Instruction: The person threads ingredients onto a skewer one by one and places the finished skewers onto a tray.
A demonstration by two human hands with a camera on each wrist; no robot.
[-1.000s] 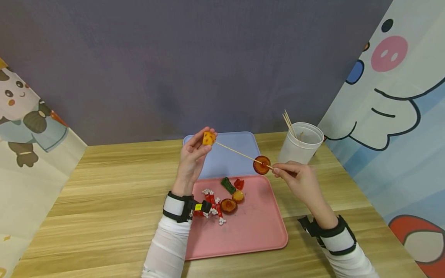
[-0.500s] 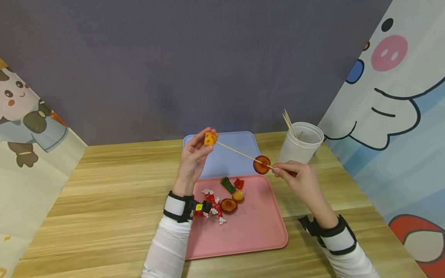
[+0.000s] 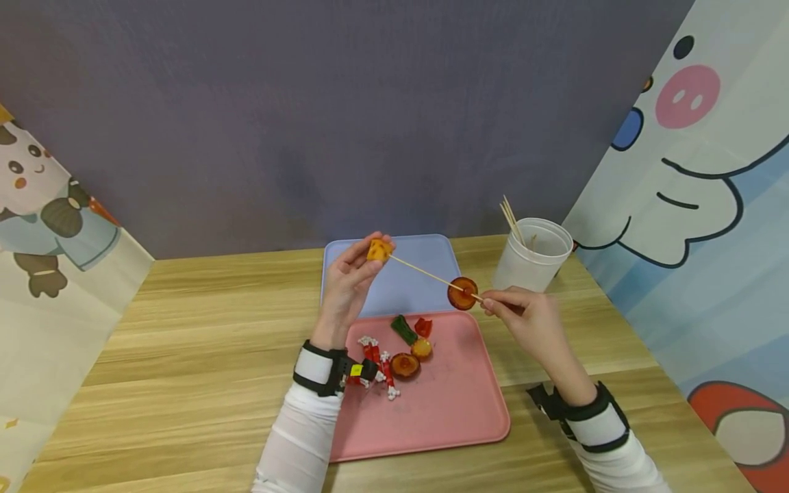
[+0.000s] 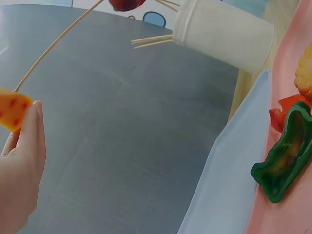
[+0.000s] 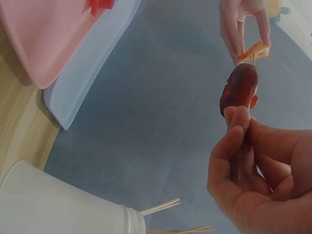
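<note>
In the head view my left hand (image 3: 342, 287) pinches a spotted yellow-orange block (image 3: 379, 250) between thumb and fingers, above the blue tray (image 3: 413, 284). My right hand (image 3: 535, 323) pinches a thin bamboo skewer (image 3: 420, 270) near one end. A glossy brown, mushroom-like disc (image 3: 457, 298) is threaded on it close to my right fingertips. From there the skewer runs left to the block, its far tip right at the block's side. The left wrist view shows the skewer (image 4: 56, 41) bowed slightly as it meets the block (image 4: 14, 109).
Below the hands, a pink tray (image 3: 444, 411) carries a green pepper piece (image 3: 404, 329), a red piece (image 3: 423, 327), a yellow round (image 3: 422, 349), another brown disc (image 3: 405, 365) and several red-and-white sticks (image 3: 387, 370). A white tub (image 3: 530, 263) of skewers stands at right.
My left hand has shifted a little to the right and down with the block, closer to the brown disc. The right hand has hardly moved.
</note>
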